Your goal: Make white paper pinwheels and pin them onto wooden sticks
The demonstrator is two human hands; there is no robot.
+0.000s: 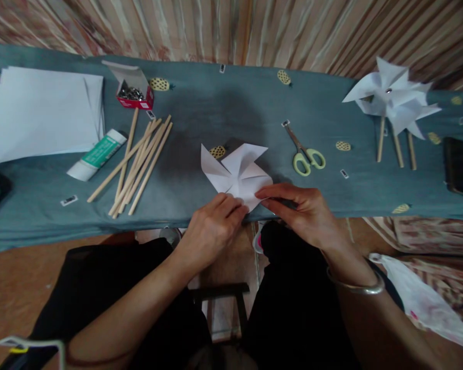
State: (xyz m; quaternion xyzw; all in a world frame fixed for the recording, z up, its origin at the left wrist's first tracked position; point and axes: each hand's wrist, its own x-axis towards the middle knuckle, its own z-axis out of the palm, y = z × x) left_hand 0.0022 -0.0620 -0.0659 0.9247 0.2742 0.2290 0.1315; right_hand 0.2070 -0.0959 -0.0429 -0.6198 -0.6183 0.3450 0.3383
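Observation:
A white paper pinwheel point(241, 172) with folded-in blades lies at the front edge of the cloth-covered table, without a stick. My left hand point(218, 221) is closed on its lower left part, fingers pressed on the paper. From the right, my right hand point(306, 210) pinches the lower right blade between thumb and forefinger. The pinwheel's lower edge is partly hidden behind my left fingers. Beyond my right hand rest scissors point(307, 158) with light green handles, blades pointing away from me.
Several wooden sticks point(139, 164) lie at left beside a glue tube point(98, 154). Behind them are an open box of metal pins point(133, 95) and stacked white paper point(42, 115). Finished pinwheels point(393, 97) on sticks and a phone point(461, 167) lie at right.

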